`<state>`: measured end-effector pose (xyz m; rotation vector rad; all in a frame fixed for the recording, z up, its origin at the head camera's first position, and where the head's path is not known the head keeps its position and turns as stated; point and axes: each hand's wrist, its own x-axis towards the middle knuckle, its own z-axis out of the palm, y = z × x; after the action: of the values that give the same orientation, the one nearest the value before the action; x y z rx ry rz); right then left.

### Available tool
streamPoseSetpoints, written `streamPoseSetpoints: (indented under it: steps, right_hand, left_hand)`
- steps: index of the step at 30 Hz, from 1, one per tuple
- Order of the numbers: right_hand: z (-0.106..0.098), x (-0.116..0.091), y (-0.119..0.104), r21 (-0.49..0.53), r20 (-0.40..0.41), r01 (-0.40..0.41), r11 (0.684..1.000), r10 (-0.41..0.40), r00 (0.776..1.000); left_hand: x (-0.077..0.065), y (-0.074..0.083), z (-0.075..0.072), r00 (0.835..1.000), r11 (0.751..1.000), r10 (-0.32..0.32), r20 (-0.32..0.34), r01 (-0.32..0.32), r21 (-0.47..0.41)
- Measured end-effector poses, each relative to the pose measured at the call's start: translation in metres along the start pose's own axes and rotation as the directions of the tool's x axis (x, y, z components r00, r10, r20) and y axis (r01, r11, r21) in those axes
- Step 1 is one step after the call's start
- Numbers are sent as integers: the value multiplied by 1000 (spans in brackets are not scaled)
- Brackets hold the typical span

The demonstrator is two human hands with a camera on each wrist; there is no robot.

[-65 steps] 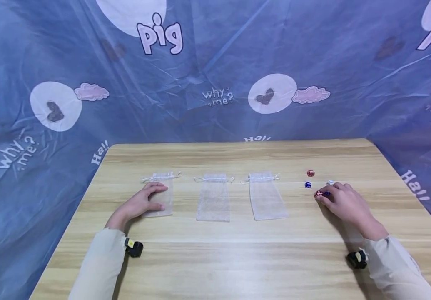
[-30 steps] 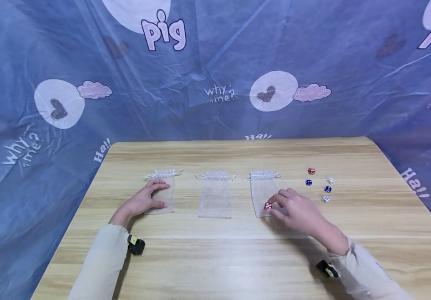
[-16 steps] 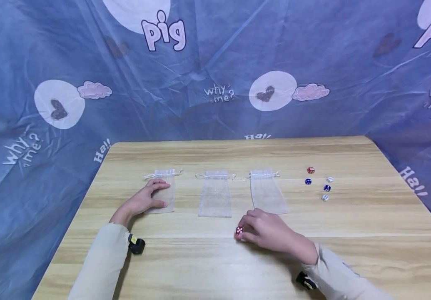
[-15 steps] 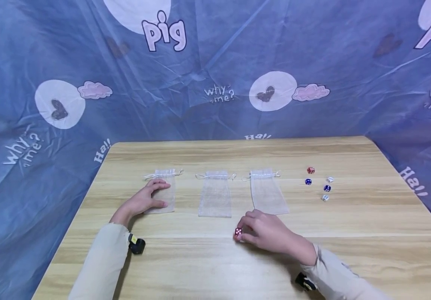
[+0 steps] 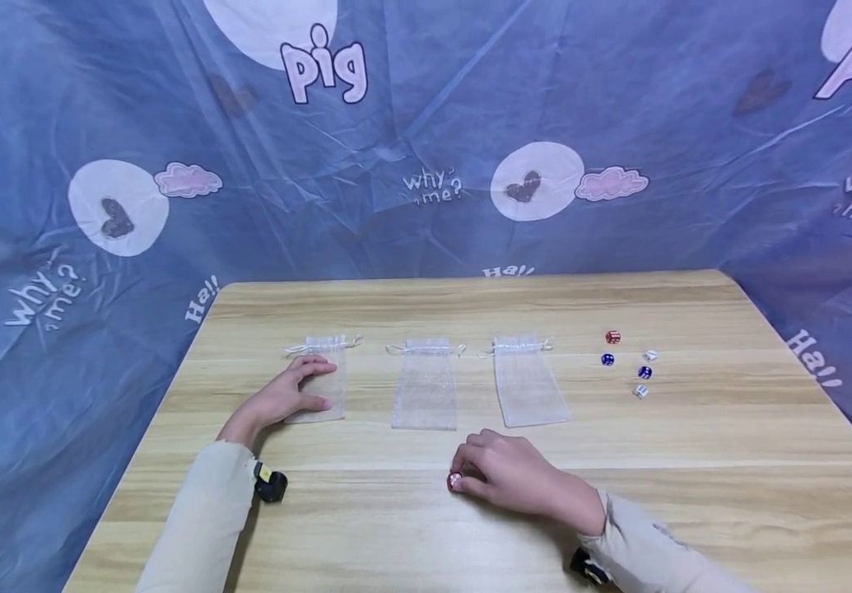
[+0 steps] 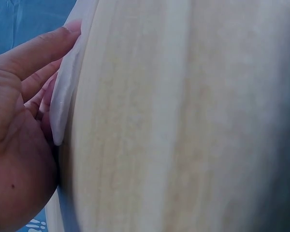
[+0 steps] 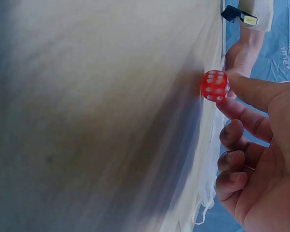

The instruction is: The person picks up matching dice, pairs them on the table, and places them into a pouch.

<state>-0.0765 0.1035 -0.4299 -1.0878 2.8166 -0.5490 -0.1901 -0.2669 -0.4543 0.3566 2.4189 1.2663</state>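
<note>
My right hand (image 5: 510, 473) pinches a translucent red die (image 7: 215, 86) with white pips between thumb and index finger. It is low over the front middle of the table, its other fingers curled. My left hand (image 5: 281, 399) rests on the left sheer white drawstring pouch (image 5: 335, 383), thumb and fingers spread apart, covering part of it. In the left wrist view the fingers touch the pouch's white fabric (image 6: 65, 104). A middle pouch (image 5: 424, 387) and a right pouch (image 5: 529, 387) lie flat, drawstrings at the far end.
Right of the pouches lie a red die (image 5: 613, 337), two blue dice, one nearer the pouches (image 5: 607, 360) and one farther right (image 5: 644, 372), and two white dice, the back one (image 5: 650, 355) and the front one (image 5: 641, 391). A blue printed cloth (image 5: 426, 123) hangs behind the wooden table (image 5: 366, 527).
My right hand took the red die from the group at right and carried it left and toward the front, past the right pouch. My left hand stays on the left pouch.
</note>
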Motion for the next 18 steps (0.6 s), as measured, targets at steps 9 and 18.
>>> streamPoseSetpoints:
  steps: [9,18]
  right_hand:
    - [4,0,-2,6,9,4,1000,-4,1000]
    - [-8,-3,7,7,9,15,1000,-15,1000]
  left_hand:
    - [1,0,-1,1000,1000,-19,-1,19,20]
    - [-1,-1,0,999,999,-32,-1,32,3]
